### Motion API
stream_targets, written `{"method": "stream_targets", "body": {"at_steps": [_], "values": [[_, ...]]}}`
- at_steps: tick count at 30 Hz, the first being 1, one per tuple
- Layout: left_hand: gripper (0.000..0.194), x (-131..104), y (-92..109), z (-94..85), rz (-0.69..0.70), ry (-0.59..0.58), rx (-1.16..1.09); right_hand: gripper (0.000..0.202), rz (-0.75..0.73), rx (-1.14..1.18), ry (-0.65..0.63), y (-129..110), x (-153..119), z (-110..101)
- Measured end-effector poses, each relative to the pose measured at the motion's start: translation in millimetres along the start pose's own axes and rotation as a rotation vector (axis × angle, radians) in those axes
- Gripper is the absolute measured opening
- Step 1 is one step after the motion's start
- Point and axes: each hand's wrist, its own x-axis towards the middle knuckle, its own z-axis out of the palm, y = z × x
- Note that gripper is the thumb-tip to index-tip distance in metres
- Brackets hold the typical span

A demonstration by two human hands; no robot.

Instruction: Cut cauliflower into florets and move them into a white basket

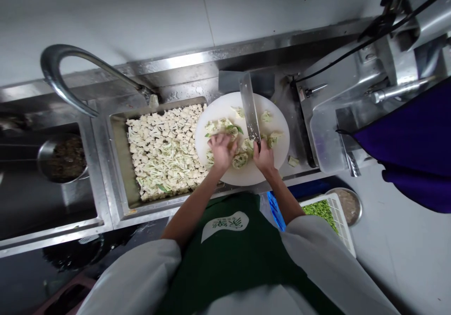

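Observation:
My right hand (264, 158) is wrapped round the handle of a cleaver (249, 106), whose broad blade points away from me across a round white cutting board (225, 176). To its left, my left hand (221, 152) rests with fingers spread at the cauliflower pieces (220, 126) on the board; its fingertips are slightly blurred. More cauliflower (240, 160) lies between my two hands and to the right of the blade. Small white bits cling to the blade near the handle.
Left of the board, a sink (120, 164) is full of cut cauliflower (169, 150) under a curved faucet (59, 70). A pot (45, 160) stands in the farther sink. On the right are a clear plastic tub (326, 160), a purple cloth (412, 136) and a basket of chopped greens (322, 211).

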Motion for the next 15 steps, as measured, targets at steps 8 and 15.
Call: {"method": "stream_targets", "body": {"at_steps": [8, 15], "values": [[0.016, 15, -22, -11.5, 0.040, 0.002, 0.022, 0.037, -0.130, -0.050, -0.116, -27, 11, 0], [0.017, 16, -27, -6.8, 0.095, 0.008, -0.033, 0.038, -0.123, -0.115, -0.208, -40, 13, 16]]}}
